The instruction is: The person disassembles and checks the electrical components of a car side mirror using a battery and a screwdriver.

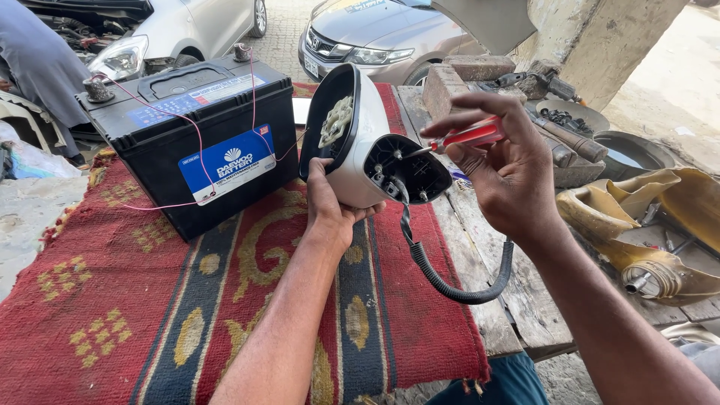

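White car side mirror [360, 150] held up over a red patterned rug [150, 315]

The mirror is gripped from below by the left hand [326, 210]; a red-handled screwdriver [461, 137] is pinched in the right hand [510, 172], its tip set into the mirror's black base. A black ribbed cable [450, 281] hangs beneath the mirror, and a black car battery [195, 135] stands just left of it

**Daylight scene, sharp centre, bright upper edge**

Strong daylight enters from 1 o'clock, washing out the pavement [675, 82]. The woven rug [112, 315] lies in even shade. Glare marks the silver car [375, 30] bonnet. Focus is crisp; edges bow slightly.
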